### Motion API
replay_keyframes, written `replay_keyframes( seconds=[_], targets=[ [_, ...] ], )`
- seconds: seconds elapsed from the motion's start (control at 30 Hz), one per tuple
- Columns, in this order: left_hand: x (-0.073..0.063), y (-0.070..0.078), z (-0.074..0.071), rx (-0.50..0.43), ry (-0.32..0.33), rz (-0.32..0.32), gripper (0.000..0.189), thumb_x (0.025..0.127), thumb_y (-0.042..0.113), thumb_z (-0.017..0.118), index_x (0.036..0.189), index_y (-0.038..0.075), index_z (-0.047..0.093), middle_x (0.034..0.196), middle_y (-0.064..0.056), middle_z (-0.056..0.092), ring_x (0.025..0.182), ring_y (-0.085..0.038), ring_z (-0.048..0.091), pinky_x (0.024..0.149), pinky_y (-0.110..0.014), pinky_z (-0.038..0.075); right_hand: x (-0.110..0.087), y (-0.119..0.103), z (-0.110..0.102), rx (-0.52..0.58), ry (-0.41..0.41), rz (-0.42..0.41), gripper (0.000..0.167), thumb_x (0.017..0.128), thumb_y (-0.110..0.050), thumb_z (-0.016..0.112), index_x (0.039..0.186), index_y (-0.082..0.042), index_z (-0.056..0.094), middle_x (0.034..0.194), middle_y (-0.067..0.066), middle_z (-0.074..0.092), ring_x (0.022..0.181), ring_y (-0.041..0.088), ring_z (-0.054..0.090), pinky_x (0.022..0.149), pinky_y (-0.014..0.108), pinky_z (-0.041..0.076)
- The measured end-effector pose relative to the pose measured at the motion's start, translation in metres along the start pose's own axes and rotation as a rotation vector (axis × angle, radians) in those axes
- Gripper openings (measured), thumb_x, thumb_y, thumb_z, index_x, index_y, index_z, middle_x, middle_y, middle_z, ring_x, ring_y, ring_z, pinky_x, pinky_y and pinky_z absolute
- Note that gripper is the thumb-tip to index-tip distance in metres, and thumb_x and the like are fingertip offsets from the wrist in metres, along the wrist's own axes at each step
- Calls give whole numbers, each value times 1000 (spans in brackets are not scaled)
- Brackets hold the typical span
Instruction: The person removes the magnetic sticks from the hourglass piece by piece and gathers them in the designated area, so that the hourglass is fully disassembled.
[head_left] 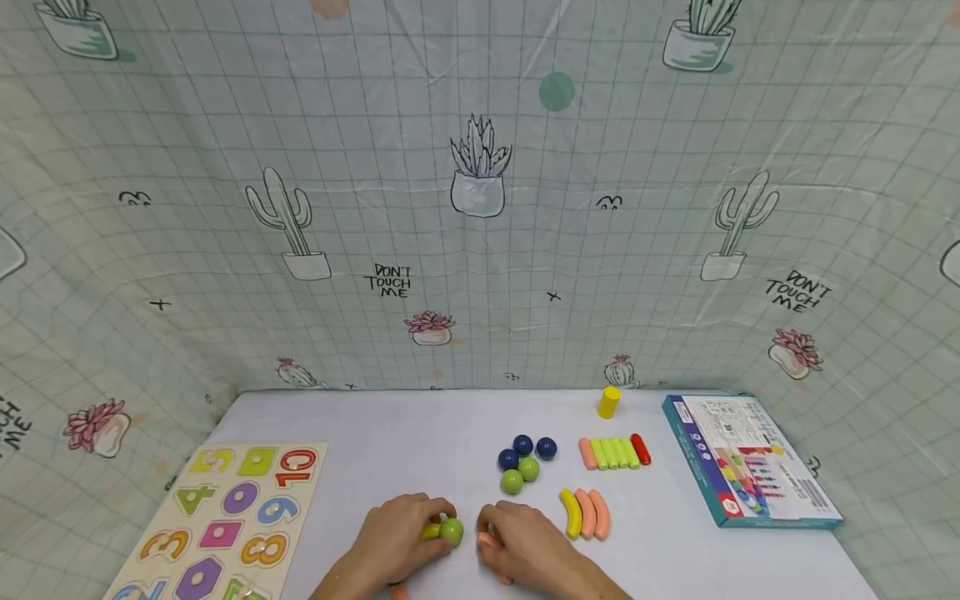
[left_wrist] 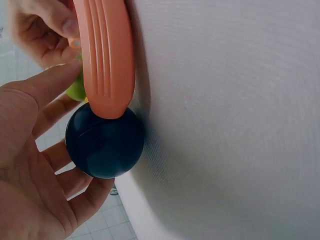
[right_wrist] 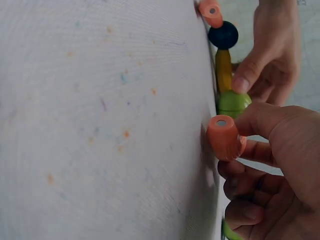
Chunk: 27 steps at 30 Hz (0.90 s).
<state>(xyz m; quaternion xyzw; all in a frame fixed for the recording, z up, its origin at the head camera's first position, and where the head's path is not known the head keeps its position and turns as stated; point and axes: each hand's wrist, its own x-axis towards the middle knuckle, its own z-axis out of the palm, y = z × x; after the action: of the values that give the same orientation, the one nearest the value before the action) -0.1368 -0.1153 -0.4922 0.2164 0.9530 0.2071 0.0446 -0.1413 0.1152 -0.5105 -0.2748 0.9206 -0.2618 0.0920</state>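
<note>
My left hand [head_left: 405,533] pinches a green ball [head_left: 452,531] between thumb and fingers. A yellow curved stick [right_wrist: 224,70] joins that ball to a dark blue ball [left_wrist: 106,145], which lies under the left palm and is hidden in the head view. From the blue ball a salmon curved stick [left_wrist: 109,60] with grooves extends towards the near side. My right hand [head_left: 528,542] pinches another salmon stick [right_wrist: 224,140]; one end shows a round metal disc. This stick is close to the green ball; whether they touch I cannot tell.
Blue balls [head_left: 522,445] and green balls [head_left: 512,482] lie beyond the hands. Rightward are curved sticks [head_left: 587,513], a row of short sticks [head_left: 615,453], a yellow cylinder [head_left: 609,402] and a flat box [head_left: 753,462]. A number puzzle board [head_left: 303,492] lies left.
</note>
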Motion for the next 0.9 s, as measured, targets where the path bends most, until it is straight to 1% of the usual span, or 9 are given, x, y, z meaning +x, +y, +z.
replay_keyframes(
  seconds=[0.07,0.13,0.23,0.3,0.43,0.53,0.63,0.73,0.9],
  targets=[
    [0,-1,0,-6,2,0,34,78,42,84,108,28,73,85,14,64,72,-2,55,56,-31,45,-1,2,-6,30,-3,35,5,96,-29,67,98,-25,66,71,-15,49,59,1,46,54,20,38],
    [1,-1,1,-11,-2,-2,34,78,42,83,108,28,73,84,14,63,72,-2,54,56,-30,45,-4,5,-14,56,12,78,7,96,-31,67,100,-24,66,70,-13,50,58,2,47,53,21,38],
    [0,-1,0,-18,-5,-3,34,78,42,83,108,28,73,84,15,63,72,-1,53,57,-30,44,-11,15,-30,85,57,153,12,97,-30,68,104,-21,67,72,-10,52,57,4,48,51,22,38],
    [0,-1,0,-22,-11,-8,34,79,42,83,108,28,73,84,15,63,73,-1,53,58,-30,44,-17,23,-43,83,102,208,14,97,-30,68,106,-19,68,73,-9,53,57,6,49,51,23,39],
    [-1,-1,-3,-25,-12,-19,34,78,41,84,108,27,74,85,15,63,73,-1,53,59,-30,45,-29,43,-67,89,171,372,17,96,-29,70,108,-17,69,76,-4,54,60,11,51,51,25,40],
    [-2,-1,-4,-27,-11,-24,34,78,41,84,108,27,74,84,15,63,73,-2,53,59,-30,44,-38,60,-79,64,214,483,19,96,-28,70,110,-15,70,78,-2,56,64,15,51,52,27,41],
    [-1,0,-5,-39,-28,-31,34,79,40,84,108,27,74,84,15,62,72,-2,52,59,-29,44,-47,78,-86,39,219,562,24,95,-28,70,112,-11,69,78,1,55,67,16,50,54,28,40],
    [-1,0,-4,-50,-45,-36,33,79,40,84,108,26,74,84,15,62,72,-2,52,59,-29,45,-55,92,-86,43,199,607,23,95,-26,69,110,-9,67,74,3,54,65,17,50,54,28,38],
    [0,0,-1,-47,-56,-45,33,79,40,84,108,26,74,84,15,62,72,-2,52,61,-30,46,-61,104,-81,50,148,633,21,95,-26,69,107,-9,66,71,3,53,63,17,50,55,29,37]
  ],
)
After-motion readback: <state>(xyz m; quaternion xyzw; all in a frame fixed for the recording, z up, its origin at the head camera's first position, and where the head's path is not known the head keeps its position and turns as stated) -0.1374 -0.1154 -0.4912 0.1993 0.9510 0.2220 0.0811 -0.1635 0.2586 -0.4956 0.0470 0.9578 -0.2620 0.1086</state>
